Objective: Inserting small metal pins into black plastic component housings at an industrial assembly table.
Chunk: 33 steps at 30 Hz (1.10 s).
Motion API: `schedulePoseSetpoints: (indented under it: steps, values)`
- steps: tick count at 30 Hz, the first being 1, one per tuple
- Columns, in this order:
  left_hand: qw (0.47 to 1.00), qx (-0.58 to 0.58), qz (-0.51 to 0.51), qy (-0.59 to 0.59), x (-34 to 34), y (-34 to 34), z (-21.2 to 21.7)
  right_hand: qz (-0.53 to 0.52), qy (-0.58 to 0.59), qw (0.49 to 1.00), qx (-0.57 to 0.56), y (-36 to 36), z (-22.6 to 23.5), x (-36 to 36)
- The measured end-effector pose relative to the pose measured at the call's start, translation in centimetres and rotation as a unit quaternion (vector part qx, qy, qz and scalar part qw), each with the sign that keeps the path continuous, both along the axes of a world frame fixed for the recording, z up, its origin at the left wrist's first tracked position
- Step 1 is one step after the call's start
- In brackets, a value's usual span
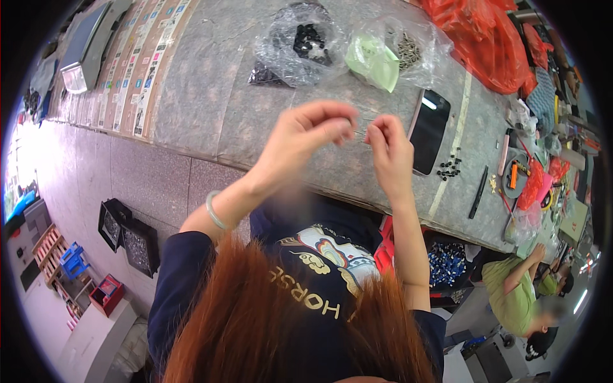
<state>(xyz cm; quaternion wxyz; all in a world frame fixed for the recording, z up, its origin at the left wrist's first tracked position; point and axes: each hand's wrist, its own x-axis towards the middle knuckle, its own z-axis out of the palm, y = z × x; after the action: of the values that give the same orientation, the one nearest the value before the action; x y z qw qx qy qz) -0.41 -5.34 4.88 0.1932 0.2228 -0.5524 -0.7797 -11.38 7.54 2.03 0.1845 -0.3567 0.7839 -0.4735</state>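
Observation:
My left hand (305, 142) and my right hand (391, 152) are raised together over the grey worktable (204, 96). Both pinch the ends of something thin and shiny, like a fine wire or pin (361, 133), between thumb and forefinger. It is too small to name for sure. A pale bangle (214, 210) sits on my left wrist. A dark phone (429, 131) lies flat on the table just right of my right hand. Several small black parts (450, 167) lie scattered beside it.
Clear plastic bags hold black parts (308, 39) and small metal pieces with a green dish (377, 60) at the table's far side. Red bags (485, 38) pile at the far right. A black pen (478, 191) and tools lie right. Another person in green (514, 293) sits lower right. Black trays (131, 235) stand on the floor.

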Motion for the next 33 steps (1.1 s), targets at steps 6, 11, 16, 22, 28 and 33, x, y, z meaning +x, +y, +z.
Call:
schedulePoseSetpoints:
  steps: [6, 11, 16, 22, 28, 33]
  values:
    - [0.973, 0.208, -0.094, -0.029, 1.6, 2.5, -1.5, -0.042, -0.408, 0.903, -0.128, 2.6, 2.5, 1.5]
    - [0.986, 0.107, -0.104, -0.075, 1.6, 3.1, -0.5, -0.076, -0.349, 0.928, -0.105, 3.1, 4.7, 3.4]
    - [0.991, -0.046, -0.104, -0.073, 2.0, 3.7, -0.9, -0.038, -0.070, 0.996, -0.043, 3.5, 3.4, 3.5]
    - [0.990, -0.019, -0.106, -0.091, 2.1, 4.1, -0.2, 0.025, 0.174, 0.982, -0.074, 2.9, 3.4, 3.2]
    - [0.989, -0.014, -0.112, -0.098, 2.3, 3.9, -0.4, 0.047, 0.178, 0.980, -0.075, 2.9, 3.4, 3.0]
    - [0.988, -0.017, -0.115, -0.101, 2.3, 3.8, -0.6, 0.055, 0.209, 0.973, -0.077, 2.7, 3.4, 2.9]
